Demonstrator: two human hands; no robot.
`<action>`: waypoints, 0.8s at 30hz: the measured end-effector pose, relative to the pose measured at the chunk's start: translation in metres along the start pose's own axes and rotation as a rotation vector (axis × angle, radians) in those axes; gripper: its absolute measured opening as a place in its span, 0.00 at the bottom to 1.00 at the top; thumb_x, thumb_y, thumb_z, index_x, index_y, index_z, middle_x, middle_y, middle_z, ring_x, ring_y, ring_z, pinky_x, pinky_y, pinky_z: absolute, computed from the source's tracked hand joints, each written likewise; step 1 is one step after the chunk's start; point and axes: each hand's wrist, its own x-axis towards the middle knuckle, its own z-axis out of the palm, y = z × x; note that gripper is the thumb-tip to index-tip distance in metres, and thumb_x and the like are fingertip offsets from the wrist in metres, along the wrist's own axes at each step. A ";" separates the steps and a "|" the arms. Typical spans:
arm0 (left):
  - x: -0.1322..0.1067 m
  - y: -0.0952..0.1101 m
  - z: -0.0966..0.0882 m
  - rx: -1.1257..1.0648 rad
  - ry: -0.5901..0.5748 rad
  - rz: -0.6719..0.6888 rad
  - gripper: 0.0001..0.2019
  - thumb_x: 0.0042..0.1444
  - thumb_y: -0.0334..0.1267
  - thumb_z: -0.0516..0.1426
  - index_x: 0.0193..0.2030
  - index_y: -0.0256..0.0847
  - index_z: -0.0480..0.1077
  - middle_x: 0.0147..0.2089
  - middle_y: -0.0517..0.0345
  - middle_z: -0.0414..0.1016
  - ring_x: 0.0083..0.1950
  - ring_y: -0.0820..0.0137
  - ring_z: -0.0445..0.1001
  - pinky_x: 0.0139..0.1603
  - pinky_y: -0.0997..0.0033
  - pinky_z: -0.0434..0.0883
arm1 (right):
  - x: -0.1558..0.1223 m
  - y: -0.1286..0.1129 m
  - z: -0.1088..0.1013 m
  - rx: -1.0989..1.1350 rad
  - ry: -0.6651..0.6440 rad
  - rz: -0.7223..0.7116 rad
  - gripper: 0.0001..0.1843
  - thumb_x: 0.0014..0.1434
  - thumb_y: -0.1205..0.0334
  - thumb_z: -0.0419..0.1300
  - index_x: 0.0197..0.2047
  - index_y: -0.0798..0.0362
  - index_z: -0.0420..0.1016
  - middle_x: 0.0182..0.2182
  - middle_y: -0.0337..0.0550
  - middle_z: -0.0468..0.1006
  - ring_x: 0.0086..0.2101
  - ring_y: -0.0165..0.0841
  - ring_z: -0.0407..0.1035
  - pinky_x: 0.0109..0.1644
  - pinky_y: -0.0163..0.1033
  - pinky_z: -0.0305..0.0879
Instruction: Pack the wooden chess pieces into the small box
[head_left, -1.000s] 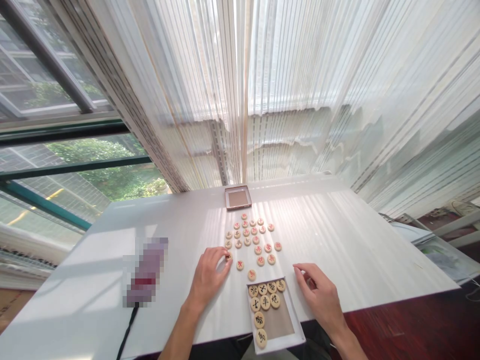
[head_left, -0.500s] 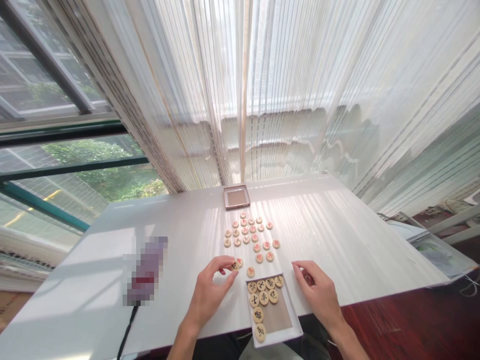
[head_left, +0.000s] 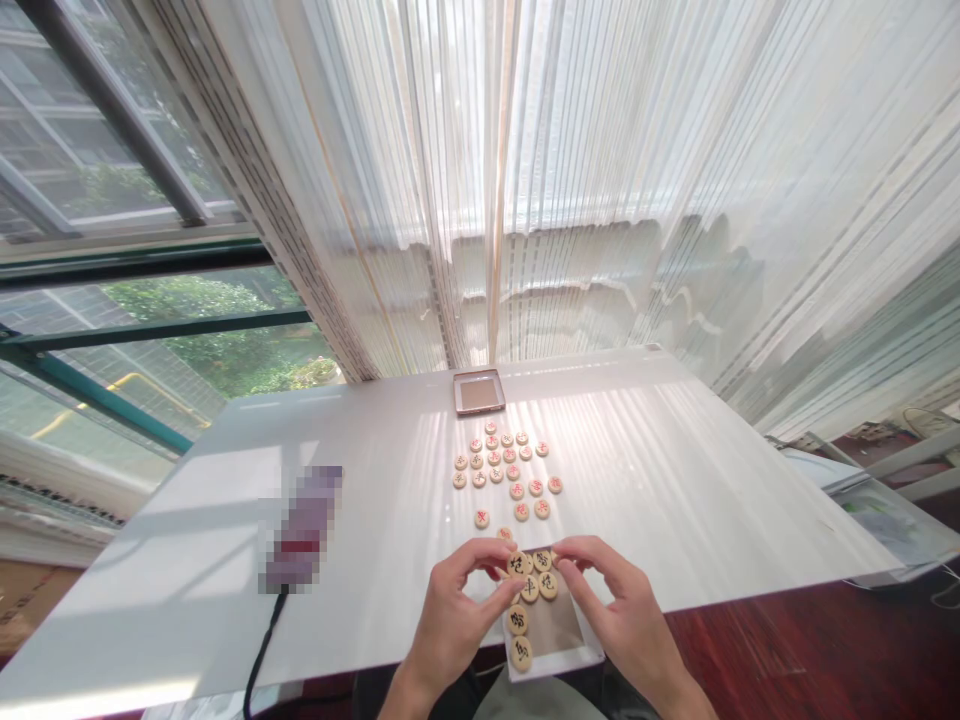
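Observation:
My left hand (head_left: 463, 605) pinches a round wooden Chinese chess piece (head_left: 517, 564) with a black character between thumb and fingers. It is held over the upper left of a shallow open box (head_left: 562, 664), partly covering the pieces there. Several black-marked pieces lie in the box, among them a piece (head_left: 517, 620) and a lower one (head_left: 520, 654) along its left side. At the box's upper right corner is my right hand (head_left: 619, 595), thumb and index fingertips close together; what lies between them is hidden. Just beyond the box, a red-marked piece (head_left: 505, 535) is partly covered by my left fingers.
Several loose pieces, red and black, lie in a group on the white table (head_left: 375, 540), including a red-marked one (head_left: 481, 519). Behind them is a shallow box part (head_left: 480, 392). A blurred-out purple object (head_left: 306, 530) with a black cable (head_left: 262, 645) lies at left.
My left hand has carried the black-marked piece from the table rightward to above the box. My right hand has moved left to the box's upper right corner. The view has shifted slightly.

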 end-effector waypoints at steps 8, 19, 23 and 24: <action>-0.006 0.002 0.012 0.034 0.016 0.075 0.04 0.55 0.34 0.65 0.37 0.41 0.75 0.45 0.55 0.82 0.46 0.64 0.80 0.49 0.67 0.76 | 0.002 -0.015 0.018 0.322 -0.154 0.118 0.12 0.65 0.56 0.61 0.49 0.49 0.79 0.45 0.46 0.82 0.44 0.39 0.77 0.52 0.42 0.73; -0.006 0.003 0.010 -0.029 0.006 0.000 0.04 0.57 0.36 0.64 0.39 0.43 0.78 0.46 0.54 0.83 0.47 0.64 0.81 0.51 0.68 0.77 | 0.001 -0.017 0.012 0.319 -0.209 0.096 0.15 0.64 0.55 0.62 0.53 0.46 0.78 0.49 0.46 0.80 0.47 0.40 0.75 0.54 0.43 0.72; -0.007 0.003 0.009 -0.052 -0.002 -0.029 0.05 0.57 0.38 0.64 0.39 0.42 0.79 0.47 0.52 0.83 0.47 0.62 0.81 0.52 0.66 0.77 | 0.000 -0.018 0.011 0.308 -0.213 0.088 0.16 0.64 0.54 0.61 0.54 0.46 0.78 0.49 0.47 0.80 0.47 0.41 0.76 0.54 0.44 0.72; -0.007 0.004 0.009 -0.058 -0.013 -0.035 0.05 0.57 0.38 0.64 0.39 0.41 0.79 0.47 0.52 0.83 0.48 0.62 0.81 0.52 0.65 0.77 | 0.000 -0.018 0.011 0.312 -0.207 0.088 0.16 0.64 0.54 0.61 0.54 0.46 0.78 0.50 0.47 0.80 0.48 0.41 0.75 0.55 0.44 0.72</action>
